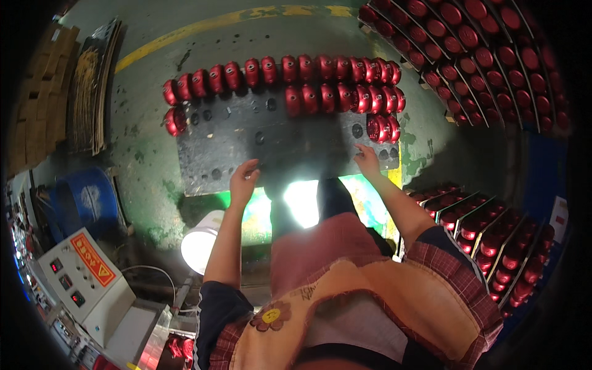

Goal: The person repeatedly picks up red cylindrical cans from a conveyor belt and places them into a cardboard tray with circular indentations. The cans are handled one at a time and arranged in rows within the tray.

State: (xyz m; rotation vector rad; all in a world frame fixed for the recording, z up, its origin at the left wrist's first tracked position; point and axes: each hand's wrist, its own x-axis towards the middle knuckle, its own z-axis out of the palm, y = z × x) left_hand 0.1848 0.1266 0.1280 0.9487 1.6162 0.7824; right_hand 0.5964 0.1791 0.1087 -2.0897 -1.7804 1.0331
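My left hand (pixel 244 179) hovers at the near edge of a dark grey board (pixel 216 145), fingers slightly curled and apart, holding nothing. Over the board's right part, my right hand (pixel 367 160) is open too, its index finger pointing toward a short group of glossy red rounded metal parts (pixel 383 128). It does not touch them. Along the far edge runs a long row of the same red parts (pixel 251 72). A second, shorter row (pixel 309 98) lies in front of it on the right. One red part (pixel 176 121) sits alone at the left edge.
Racks of red parts stand at the far right (pixel 484 58) and near right (pixel 493 237). At left are a blue drum (pixel 86 200), stacked cardboard (pixel 40 105) and a control box (pixel 77 280). A white cylinder (pixel 202 243) stands by my left forearm. Small dark pieces dot the board.
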